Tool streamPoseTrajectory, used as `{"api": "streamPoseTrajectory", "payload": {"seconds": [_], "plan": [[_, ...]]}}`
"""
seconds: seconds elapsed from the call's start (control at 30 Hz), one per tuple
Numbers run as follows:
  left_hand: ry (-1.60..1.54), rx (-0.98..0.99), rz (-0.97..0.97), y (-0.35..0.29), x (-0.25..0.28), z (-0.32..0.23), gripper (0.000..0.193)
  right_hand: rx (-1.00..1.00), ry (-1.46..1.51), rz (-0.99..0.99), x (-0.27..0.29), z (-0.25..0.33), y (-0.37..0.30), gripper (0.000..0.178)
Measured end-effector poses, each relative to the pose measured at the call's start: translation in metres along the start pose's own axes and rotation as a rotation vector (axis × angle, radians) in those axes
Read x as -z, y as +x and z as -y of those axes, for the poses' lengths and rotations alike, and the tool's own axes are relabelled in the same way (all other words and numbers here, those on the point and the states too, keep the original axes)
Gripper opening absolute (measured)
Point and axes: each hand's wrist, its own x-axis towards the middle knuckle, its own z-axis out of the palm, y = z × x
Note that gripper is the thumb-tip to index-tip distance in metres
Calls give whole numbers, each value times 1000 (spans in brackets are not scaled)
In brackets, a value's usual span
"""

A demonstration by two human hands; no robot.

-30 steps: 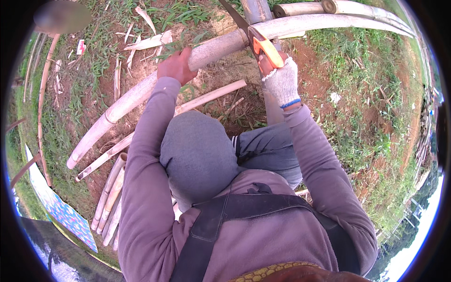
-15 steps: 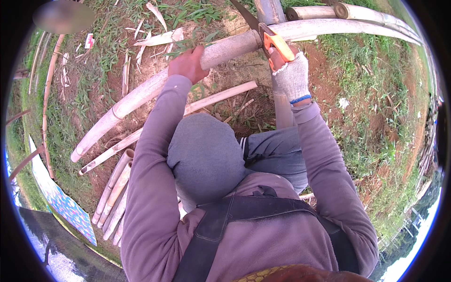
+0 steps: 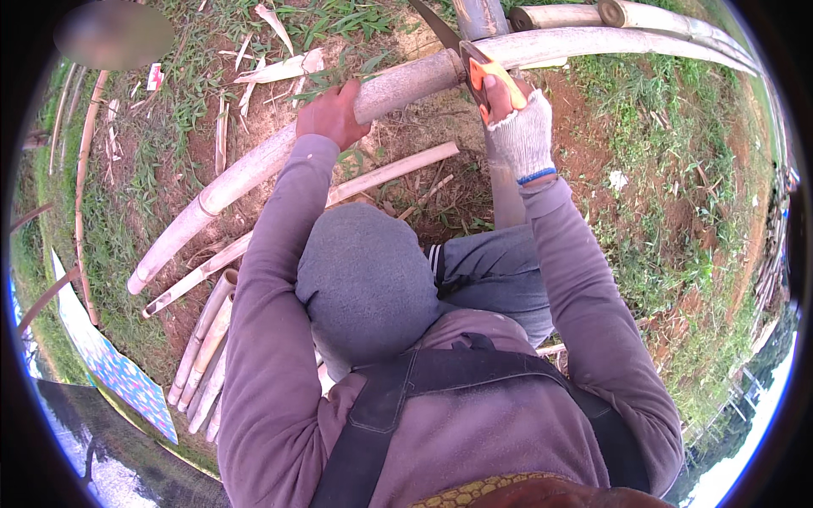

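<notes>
A thick, pale bamboo pole (image 3: 254, 173) runs from the lower left up to the right, across a greyish upright post (image 3: 481, 19). My bare left hand (image 3: 333, 117) is closed over the pole, left of the cutting place. In my right hand (image 3: 521, 131), which wears a white knit glove that leaves fingertips bare, is a handsaw (image 3: 479, 68) with an orange handle. Its dark blade crosses the pole near the post and points away from me. How deep the blade sits in the bamboo cannot be made out.
A thinner bamboo length (image 3: 394, 169) lies on the ground nearer me. Several cut bamboo pieces (image 3: 203, 339) are stacked beside my left arm. Two more poles (image 3: 555, 17) lie beyond the post. Split bamboo scraps (image 3: 284, 68) litter the grass, and a patterned sheet (image 3: 127, 372) is at the left.
My right hand and the saw handle have shifted slightly, with the blade still across the pole. The left hand keeps its hold; the whole view has moved a little.
</notes>
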Motion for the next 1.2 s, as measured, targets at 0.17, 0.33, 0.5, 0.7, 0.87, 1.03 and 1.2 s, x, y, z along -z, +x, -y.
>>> {"api": "streamPoseTrajectory", "payload": {"seconds": [0.17,0.33,0.5,0.7,0.87,1.03,1.2], "plan": [[-14,45,-3,-6,5,14,72,-263,79,121,73,26,-87,28],[-2,57,16,-7,-7,14,74,-328,142,125,131,8,-177,41],[22,22,25,3,-1,0,76,-8,-7,33,14,6,-16,33],[29,61,36,-8,2,12,79,-328,73,129,63,33,-79,24],[-25,38,5,-10,-6,13,71,-344,75,183,139,29,-174,29],[-9,17,1,1,-5,2,73,-199,65,103,21,11,-14,36],[-20,8,-8,-4,5,10,76,-144,13,27,28,28,-39,28]]}}
